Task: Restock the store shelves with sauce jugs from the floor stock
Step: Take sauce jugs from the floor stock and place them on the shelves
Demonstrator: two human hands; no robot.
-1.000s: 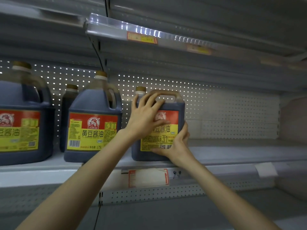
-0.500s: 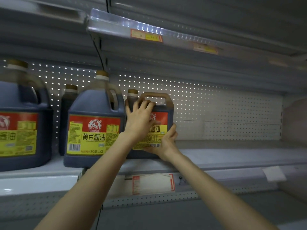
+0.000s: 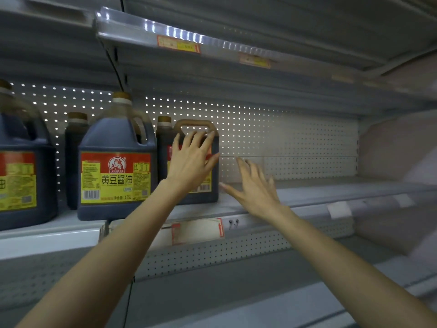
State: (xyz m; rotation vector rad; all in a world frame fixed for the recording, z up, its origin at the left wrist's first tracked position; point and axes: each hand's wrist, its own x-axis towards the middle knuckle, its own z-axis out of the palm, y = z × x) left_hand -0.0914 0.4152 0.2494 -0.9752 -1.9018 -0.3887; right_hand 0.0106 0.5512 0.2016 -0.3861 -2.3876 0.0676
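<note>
the dark brown plastic sauce jug [image 3: 165, 150] with the tan loop handle [image 3: 192, 123] stands upright on the grey metal shelf [image 3: 331, 189], just right of and behind the big front jug with the red and yellow label [image 3: 115, 166]. our left hand [image 3: 189, 163] lies flat on its face, fingers [image 3: 188, 140] straight and spread. our right hand [image 3: 256, 191] hangs further right of that front jug, fingers spread, seemingly clear of the sauce jug, though blur hides the gap. we judge it full: heavy, rigid, smooth-sided and slippery. the handle is the sure hold, with a palm underneath.
</note>
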